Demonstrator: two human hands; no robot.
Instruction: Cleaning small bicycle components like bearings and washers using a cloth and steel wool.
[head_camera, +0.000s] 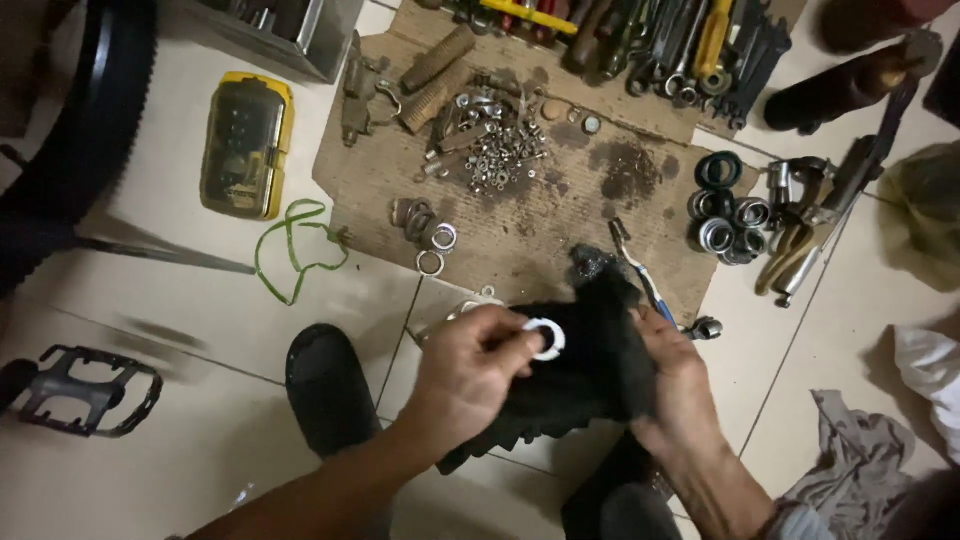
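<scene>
My left hand (468, 368) pinches a small silver metal ring (545, 338) between thumb and fingers, pressing it against a black rag (590, 372). My right hand (678, 385) grips the right side of that rag from underneath. Both hands hover above the tiled floor, just in front of a stained sheet of cardboard (520, 215). A black shoe (328, 388) rests on the floor to the left of my left forearm.
On the cardboard lie a pile of nuts and washers (492, 150), loose rings (430, 240), a toothbrush (640, 275) and bearings (728, 215). Wrenches and screwdrivers (660, 45) line the back. A yellow case (246, 145), green cord (295, 245), pedal (85, 388), tyre (90, 110) and grey cloth (855, 460) surround.
</scene>
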